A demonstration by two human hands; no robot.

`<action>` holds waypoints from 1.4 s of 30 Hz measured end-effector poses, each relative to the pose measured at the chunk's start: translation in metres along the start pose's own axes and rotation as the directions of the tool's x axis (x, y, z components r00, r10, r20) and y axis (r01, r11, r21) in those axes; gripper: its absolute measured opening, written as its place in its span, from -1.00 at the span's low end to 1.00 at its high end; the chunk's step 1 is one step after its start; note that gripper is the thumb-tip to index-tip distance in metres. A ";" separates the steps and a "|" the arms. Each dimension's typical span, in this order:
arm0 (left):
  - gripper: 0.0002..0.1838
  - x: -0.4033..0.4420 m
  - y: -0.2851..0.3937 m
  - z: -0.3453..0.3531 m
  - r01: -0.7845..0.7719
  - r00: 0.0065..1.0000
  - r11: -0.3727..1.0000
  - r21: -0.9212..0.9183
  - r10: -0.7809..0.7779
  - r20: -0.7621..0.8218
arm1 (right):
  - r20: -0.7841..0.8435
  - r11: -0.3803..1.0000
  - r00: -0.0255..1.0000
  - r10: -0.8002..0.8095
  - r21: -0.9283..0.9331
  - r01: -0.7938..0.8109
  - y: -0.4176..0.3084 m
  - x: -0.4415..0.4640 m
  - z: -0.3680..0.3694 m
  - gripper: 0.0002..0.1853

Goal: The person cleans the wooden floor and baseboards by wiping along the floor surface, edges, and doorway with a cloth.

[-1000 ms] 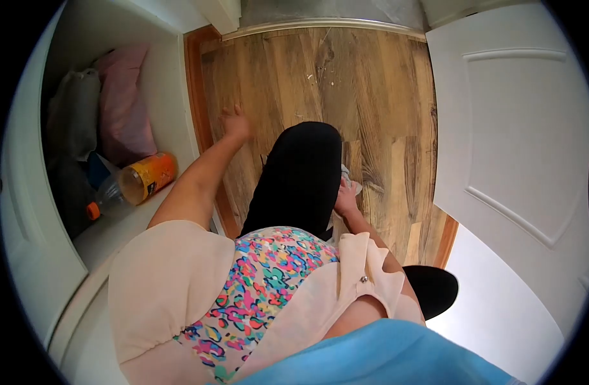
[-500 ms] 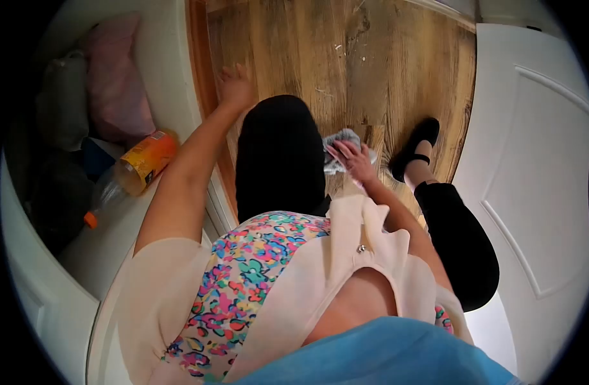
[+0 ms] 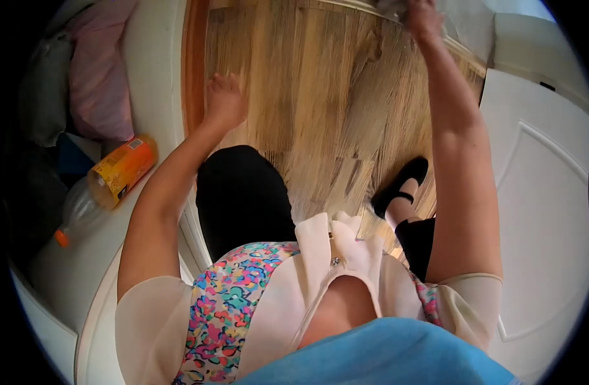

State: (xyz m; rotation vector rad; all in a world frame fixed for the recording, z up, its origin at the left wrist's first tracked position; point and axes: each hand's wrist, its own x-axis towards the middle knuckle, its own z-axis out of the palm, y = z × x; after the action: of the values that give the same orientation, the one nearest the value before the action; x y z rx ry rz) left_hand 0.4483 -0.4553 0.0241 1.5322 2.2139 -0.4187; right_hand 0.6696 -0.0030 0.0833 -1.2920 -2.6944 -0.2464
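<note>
My right hand [image 3: 425, 23] reaches far forward to the top edge of the view, its arm stretched out. It is closed on a grey cloth [image 3: 392, 8], which is partly cut off and blurred against the far edge of the floor. My left hand [image 3: 227, 104] is over the wood-look floor [image 3: 320, 96], close to the reddish-brown strip [image 3: 194, 77] at its left side. Its foreshortened fingers are loosely bent and slightly apart, with nothing visible in them.
On the left, a white ledge holds a plastic bottle [image 3: 118, 176] with an orange label, a pink bag [image 3: 100, 77] and a grey bag [image 3: 45, 90]. A white panelled door [image 3: 538, 192] stands at right. My black shoe [image 3: 402, 186] rests on the floor beside it.
My right hand has swept the cloth from beside my knee to the far right edge of the floor. Pale bits on the floor no longer show. My left hand stays near the strip.
</note>
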 end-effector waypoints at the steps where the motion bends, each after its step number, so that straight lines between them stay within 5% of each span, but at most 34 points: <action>1: -0.17 -0.004 0.003 -0.004 0.008 1.000 1.000 -0.010 -0.008 -0.010 | -0.128 0.995 0.992 -0.015 0.094 0.027 -0.008 0.004 -0.030 -0.47; 4: -0.17 -0.003 0.012 -0.019 0.049 0.999 0.997 -0.057 -0.049 -0.006 | -0.337 0.970 0.939 -0.073 0.196 0.146 -0.012 -0.003 -0.054 -0.49; 5: -0.16 -0.002 0.010 -0.021 0.047 0.998 0.999 0.010 -0.048 0.034 | -0.301 0.944 0.952 -0.060 0.293 0.152 -0.014 -0.019 -0.045 -0.50; 6: -0.15 -0.002 0.008 -0.022 0.044 0.996 0.996 0.080 -0.050 0.074 | -0.166 0.979 0.984 -0.068 0.179 0.098 -0.016 -0.020 -0.057 -0.39; 8: -0.16 -0.001 0.010 -0.023 0.046 0.997 0.996 0.081 -0.051 0.056 | -0.223 0.949 0.947 -0.233 0.162 0.272 -0.054 -0.133 -0.045 -0.50; 9: -0.16 -0.001 0.010 -0.023 0.047 0.997 0.995 0.084 -0.052 0.062 | 0.087 0.834 0.958 -0.274 0.518 0.191 -0.078 -0.173 -0.064 -0.57; 11: -0.16 -0.002 0.016 -0.034 0.044 0.994 0.990 0.133 -0.057 0.095 | 0.213 0.837 0.821 -0.530 0.287 0.466 -0.096 -0.289 -0.030 -0.41; 13: -0.17 -0.002 0.016 -0.029 0.035 0.987 0.983 0.181 -0.062 0.149 | 0.222 0.596 0.566 -0.794 0.465 0.654 -0.098 -0.335 -0.030 -0.32; 16: -0.16 0.000 0.012 -0.009 0.057 0.998 0.988 0.142 -0.055 -0.021 | 0.274 0.589 0.522 -0.808 0.329 0.738 -0.083 -0.308 -0.016 -0.33; 17: -0.16 -0.002 0.012 -0.013 0.047 0.998 0.993 0.110 -0.044 -0.035 | 0.343 0.624 0.535 -0.772 0.247 0.742 -0.078 -0.286 -0.012 -0.34; 19: -0.17 0.001 0.011 -0.015 0.042 0.998 0.996 0.073 -0.038 -0.046 | 0.160 0.725 0.710 -0.686 0.231 0.649 -0.048 -0.232 0.025 -0.35; 20: -0.17 0.001 0.011 -0.013 0.033 0.998 0.995 0.089 -0.028 -0.060 | 0.232 0.806 0.861 -0.453 0.519 0.284 -0.028 -0.199 0.054 -0.40; 23: -0.19 -0.004 0.013 -0.018 0.026 0.999 0.990 0.139 -0.020 -0.045 | 0.223 0.991 0.968 -0.116 0.087 0.099 0.032 -0.068 0.059 -0.40; 26: -0.22 0.002 0.015 -0.009 0.052 0.998 0.981 0.188 -0.044 -0.045 | 0.079 0.982 0.980 0.183 -0.066 -0.179 0.031 -0.005 -0.032 -0.49; 28: -0.23 0.003 0.013 -0.002 0.068 0.996 0.976 0.207 -0.055 -0.071 | -0.431 0.999 0.902 0.035 0.036 -0.021 0.034 -0.015 -0.046 -0.55; 29: -0.24 0.005 0.010 0.000 0.035 0.997 0.982 0.188 -0.022 -0.070 | -0.498 0.990 0.865 -0.064 0.079 0.118 0.047 -0.023 -0.039 -0.58; 30: -0.25 0.005 0.006 0.002 0.007 0.998 0.986 0.168 0.004 -0.070 | -0.133 0.872 0.991 0.028 0.488 0.041 0.034 -0.041 -0.059 -0.62; 31: -0.25 0.005 0.006 0.004 -0.002 0.997 0.987 0.161 0.014 -0.073 | -0.046 0.990 0.992 -0.118 0.071 0.121 0.040 -0.082 -0.041 -0.32; 32: -0.25 0.005 0.006 0.005 0.027 0.994 0.995 0.100 -0.016 -0.104 | -0.142 0.925 0.953 -0.267 0.241 0.294 0.025 -0.125 -0.044 -0.39; 34: -0.26 0.004 0.006 0.005 0.048 0.990 0.998 0.041 -0.042 -0.133 | 0.079 0.886 0.885 -0.459 0.114 0.450 0.003 -0.224 -0.039 -0.35; 35: -0.21 0.004 0.004 0.003 0.047 0.993 0.998 0.051 -0.041 -0.114 | 0.481 0.907 0.769 -0.421 0.202 0.370 -0.006 -0.264 -0.051 -0.40; 37: -0.17 -0.001 0.005 -0.009 0.050 0.995 0.997 0.065 -0.044 -0.092 | 0.353 0.729 0.637 -0.685 0.319 0.606 0.006 -0.323 -0.036 -0.42; 39: -0.03 -0.009 0.012 -0.033 0.006 0.997 0.989 0.145 -0.016 0.070 | 0.357 0.740 0.650 -0.671 0.273 0.615 0.026 -0.314 -0.025 -0.43; 41: 0.03 -0.005 0.013 -0.032 0.016 0.999 0.984 0.175 -0.025 0.048 | 0.343 0.745 0.680 -0.648 0.100 0.659 0.041 -0.274 -0.016 -0.45; 42: 0.08 -0.007 0.013 -0.031 0.030 0.999 0.979 0.204 -0.036 0.027 | 0.243 0.787 0.751 -0.614 0.267 0.557 0.062 -0.247 0.010 -0.52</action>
State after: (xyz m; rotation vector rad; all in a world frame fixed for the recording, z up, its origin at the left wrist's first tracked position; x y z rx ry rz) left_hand 0.4575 -0.4420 0.0543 1.5800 2.2334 -0.6932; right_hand 0.8704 -0.1498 0.0301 -0.4113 -3.2405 0.1648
